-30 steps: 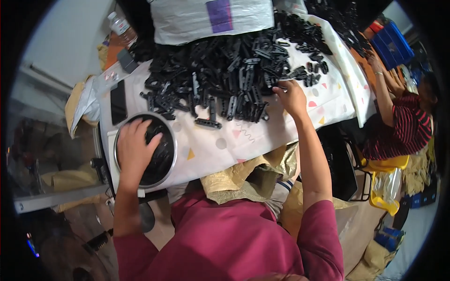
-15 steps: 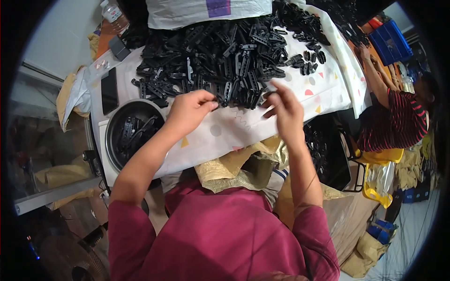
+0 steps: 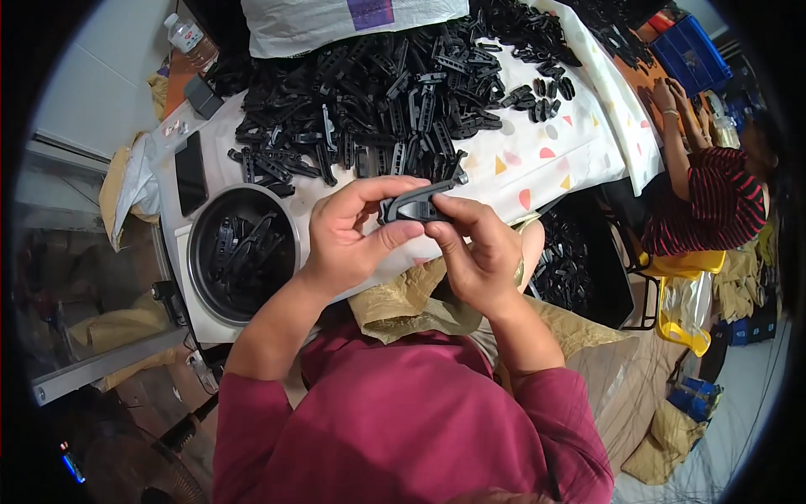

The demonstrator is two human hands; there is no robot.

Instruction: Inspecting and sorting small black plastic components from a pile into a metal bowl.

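"Where's the black part (image 3: 420, 209)?"
"My left hand (image 3: 351, 233) and right hand (image 3: 484, 252) both pinch it, just this side of the heap (image 3: 369, 101)."
"Any room?"
"Bare tablecloth (image 3: 504, 178) opens rightward; leftward, the bowl (image 3: 285, 267) edges close."

Parts (image 3: 239, 244) lie in the bowl (image 3: 252, 304), left of the heap (image 3: 369, 101).

Left grip (image 3: 346, 237) gone from bowl (image 3: 252, 302); now meets right grip (image 3: 480, 252) at black piece (image 3: 420, 206).
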